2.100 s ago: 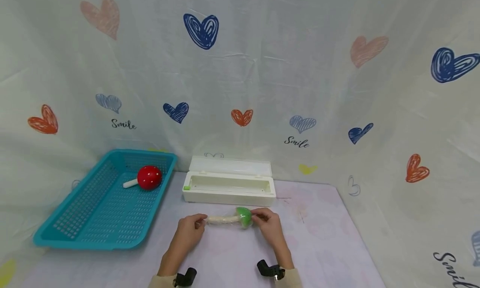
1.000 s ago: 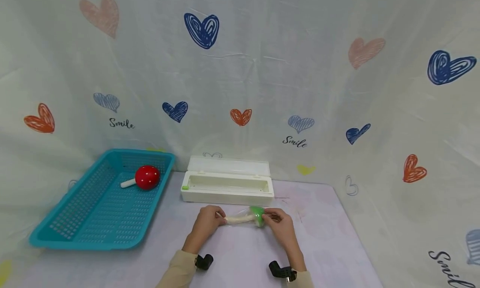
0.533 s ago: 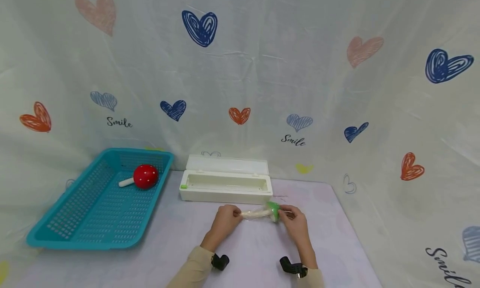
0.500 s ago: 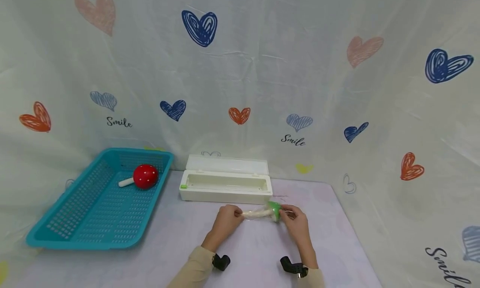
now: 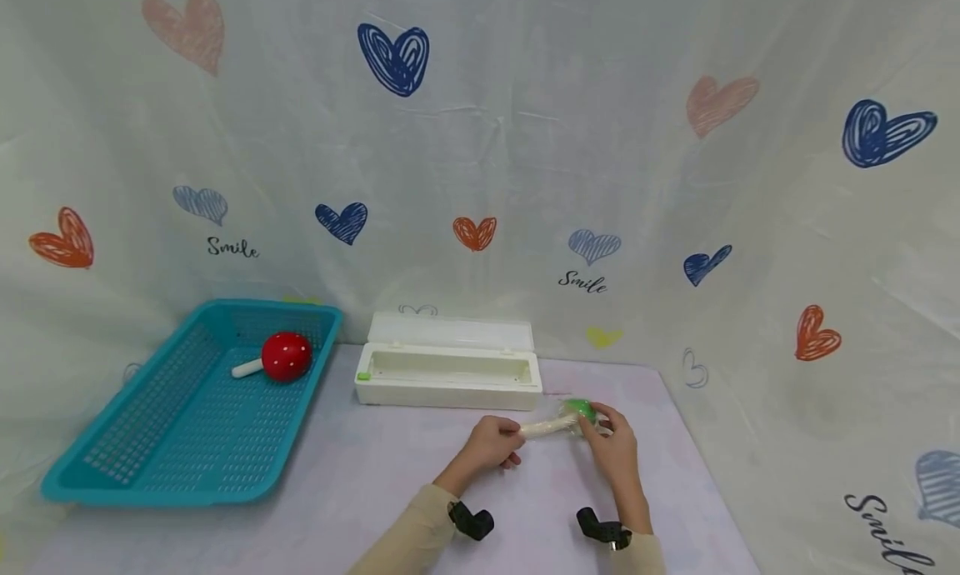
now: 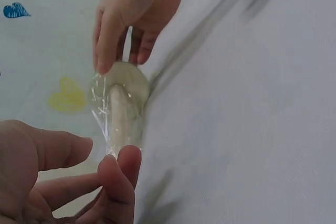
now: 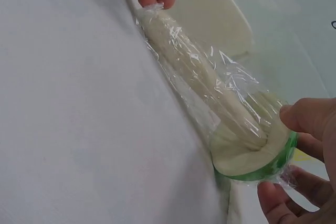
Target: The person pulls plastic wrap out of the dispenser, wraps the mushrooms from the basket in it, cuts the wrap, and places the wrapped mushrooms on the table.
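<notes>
A toy mushroom (image 5: 551, 426) with a green cap and a pale stem is wrapped in clear plastic film, its stem pointing left. My left hand (image 5: 489, 443) pinches the wrapped stem end between two fingertips, the thumb held apart in the left wrist view. The right hand (image 5: 615, 447) grips the cap from the right, thumb on one side and fingers on the other. In the right wrist view the film (image 7: 194, 59) lies wrinkled along the stem, with a loose bit beyond the cap's green rim (image 7: 257, 174).
Behind the hands stands a long white box (image 5: 448, 393) with its lid (image 5: 450, 332) raised and a green piece at its left end. A blue basket (image 5: 180, 498) on the left holds a red, white-dotted toy mushroom (image 5: 286, 357). A heart-printed curtain backs the table.
Both hands have carried the wrapped mushroom to the right, past the box's right end. Its cap end now tilts farther back, and the left thumb has come away from the stem end.
</notes>
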`<state>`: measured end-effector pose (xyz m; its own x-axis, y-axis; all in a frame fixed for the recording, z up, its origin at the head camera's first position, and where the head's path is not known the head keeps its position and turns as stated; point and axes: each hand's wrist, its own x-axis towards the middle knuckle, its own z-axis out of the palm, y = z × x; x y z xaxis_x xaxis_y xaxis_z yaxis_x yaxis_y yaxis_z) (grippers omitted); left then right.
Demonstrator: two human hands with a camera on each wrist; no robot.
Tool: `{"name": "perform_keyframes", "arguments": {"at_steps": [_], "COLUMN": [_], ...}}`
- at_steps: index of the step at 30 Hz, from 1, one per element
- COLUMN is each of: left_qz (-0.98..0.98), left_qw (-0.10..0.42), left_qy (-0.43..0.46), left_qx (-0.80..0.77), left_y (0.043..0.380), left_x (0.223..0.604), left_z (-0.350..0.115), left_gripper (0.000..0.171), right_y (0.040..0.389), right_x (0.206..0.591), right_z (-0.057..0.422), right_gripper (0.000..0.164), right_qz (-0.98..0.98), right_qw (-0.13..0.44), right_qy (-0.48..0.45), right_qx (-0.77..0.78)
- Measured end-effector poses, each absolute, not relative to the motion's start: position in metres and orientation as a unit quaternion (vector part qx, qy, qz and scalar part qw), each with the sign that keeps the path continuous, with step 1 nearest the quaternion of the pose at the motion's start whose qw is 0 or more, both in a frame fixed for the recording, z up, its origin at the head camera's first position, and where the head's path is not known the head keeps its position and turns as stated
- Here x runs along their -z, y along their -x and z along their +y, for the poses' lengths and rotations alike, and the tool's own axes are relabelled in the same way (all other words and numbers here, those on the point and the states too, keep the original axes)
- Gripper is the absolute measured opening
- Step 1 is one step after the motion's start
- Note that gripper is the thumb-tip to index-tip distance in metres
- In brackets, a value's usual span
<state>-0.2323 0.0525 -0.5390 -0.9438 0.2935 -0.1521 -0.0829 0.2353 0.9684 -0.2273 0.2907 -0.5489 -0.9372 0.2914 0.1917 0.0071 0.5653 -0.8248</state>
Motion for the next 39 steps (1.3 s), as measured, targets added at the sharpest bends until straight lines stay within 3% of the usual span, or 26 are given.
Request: {"name": "perform_keyframes", "arguments": {"at_steps": [10,26,33,39], "left_qz": [0.745,0.703,0.725,0.769], "left_qw": [0.195,0.253,0.222,0.158], "left_qy": [-0.083,-0.123,-0.160,-0.223], "left_qx": [-0.633,-0.653,-0.633,-0.578], "left_y": [0.239,0.243,0.238,0.246], "left_x": [0.541,0.547,0.537,0.519], "left_z": [0.086,0.120,0.102,0.070], "left_gripper": [0.049,0.060,0.059,0.045], "right_y": [0.241,0.244,0.244,0.248], "right_x": [0.546,0.538,0.536,0.527], "right_z": [0.317,0.347,0.347,0.337], "right_gripper": [0.041,0.040,0.038,0.034], "right_qz": [-0.873,-0.874,-0.878,-0.881], "right_qw": [0.159,0.189,0.211,0.247], "right_qy": [0.124,0.170,0.144,0.101], "right_qx": [-0.444,-0.415,-0.404,-0.392]}}
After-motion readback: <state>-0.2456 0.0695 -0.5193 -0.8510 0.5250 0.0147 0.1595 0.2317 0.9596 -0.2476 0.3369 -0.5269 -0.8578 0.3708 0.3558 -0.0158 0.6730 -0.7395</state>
